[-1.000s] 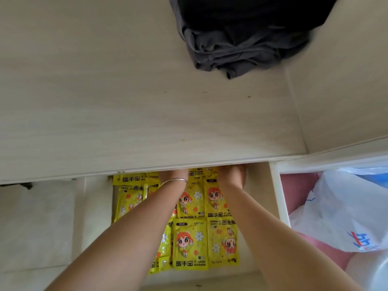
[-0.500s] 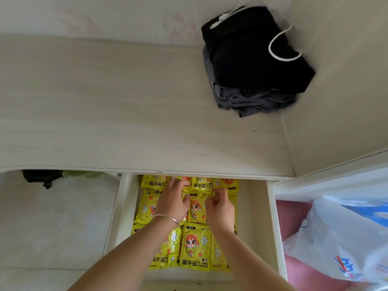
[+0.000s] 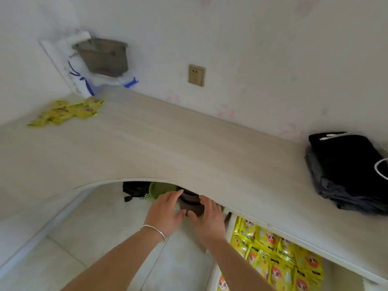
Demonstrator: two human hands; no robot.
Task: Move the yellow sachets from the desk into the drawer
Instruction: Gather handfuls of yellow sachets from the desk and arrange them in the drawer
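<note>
Nearest the camera: two bare forearms reaching forward from the lower edge, left wrist ringed by a silver bracelet (image 3: 153,231). Left hand (image 3: 164,213) and right hand (image 3: 206,217) side by side just below the front edge of the worktop (image 3: 189,152), fingers spread and relaxed, each grip empty, nothing held. To the lower right: open drawer (image 3: 225,238), its floor covered with flat rows of stored sachets (image 3: 279,257), right hand just beside its left wall. Beyond the hands, under the worktop: a dark cylindrical container (image 3: 192,204), a green basket (image 3: 162,189) and a black item, partly hidden. On the worktop, far right: folded dark clothes (image 3: 346,171). Far left, near the corner and well apart from both hands: remaining yellow sachets (image 3: 67,111), a loose overlapping heap with long axis running left to right, blurred in detail. Behind the heap: a white plastic bag (image 3: 84,70) against the wall; further right, a wall socket (image 3: 196,75). Heap up and to the left of both hands; left hand judged the nearer, hence the likelier for the next reach. Task judged largely done, one heap outstanding.
</note>
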